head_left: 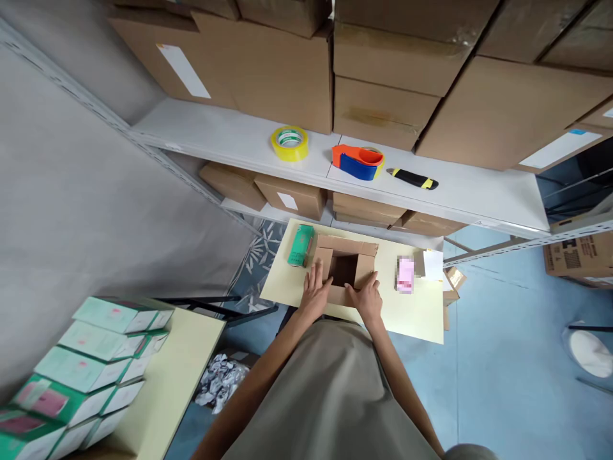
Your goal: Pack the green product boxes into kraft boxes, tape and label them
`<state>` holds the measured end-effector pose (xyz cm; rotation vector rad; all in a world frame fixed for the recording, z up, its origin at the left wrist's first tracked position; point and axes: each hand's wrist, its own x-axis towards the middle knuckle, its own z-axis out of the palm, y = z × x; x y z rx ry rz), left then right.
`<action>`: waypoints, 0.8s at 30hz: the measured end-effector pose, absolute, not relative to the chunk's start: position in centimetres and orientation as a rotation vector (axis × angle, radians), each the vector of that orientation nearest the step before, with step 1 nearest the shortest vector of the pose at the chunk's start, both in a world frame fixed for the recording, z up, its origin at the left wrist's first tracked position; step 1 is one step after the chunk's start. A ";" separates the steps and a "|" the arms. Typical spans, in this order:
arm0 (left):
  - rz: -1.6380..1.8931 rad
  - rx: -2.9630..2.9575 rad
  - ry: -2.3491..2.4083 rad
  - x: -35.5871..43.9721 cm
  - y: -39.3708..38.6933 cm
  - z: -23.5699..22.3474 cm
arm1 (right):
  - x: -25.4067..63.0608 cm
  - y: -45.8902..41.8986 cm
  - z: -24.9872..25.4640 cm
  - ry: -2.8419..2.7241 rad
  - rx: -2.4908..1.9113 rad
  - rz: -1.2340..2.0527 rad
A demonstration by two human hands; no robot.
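Note:
A small cardboard box (pixel 343 241) stands on the pale yellow table (pixel 416 319) with its top flaps folded outward and a dark inside showing. My left hand (pixel 315 292) lies on the left flap, fingers stretched and thumb near the front flap. At the front right corner, my right hand (pixel 368 297) touches the box with its fingers and thumb apart. Left of the box lies a green carton (pixel 301 245). A pink item (pixel 405 275), blurred out, and a white box (pixel 433 264) are on the right of the table.
On the shelf (pixel 230 140) ahead sit a yellow tape roll (pixel 290 144), an orange and blue tape dispenser (pixel 358 162) and a black utility knife (pixel 412 179). Large cardboard boxes (pixel 268 70) stand behind them. Several green cartons (pixel 90 342) fill the left side table (pixel 184 345).

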<state>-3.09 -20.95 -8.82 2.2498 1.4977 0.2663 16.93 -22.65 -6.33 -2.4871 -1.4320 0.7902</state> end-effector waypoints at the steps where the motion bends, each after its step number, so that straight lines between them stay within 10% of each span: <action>1: 0.279 2.238 1.528 -2.9 -21.1 -9.1 | 16.7 -22.4 -6.1 -1.452 -2.508 0.765; 15: 0.809 1.672 1.601 -7.9 -22.4 -7.1 | 19.2 -24.2 -1.1 -1.699 -2.279 0.666; 24: 1.390 0.975 2.018 -24.8 -40.7 -1.5 | 5.5 -24.1 2.0 -2.091 -1.647 1.150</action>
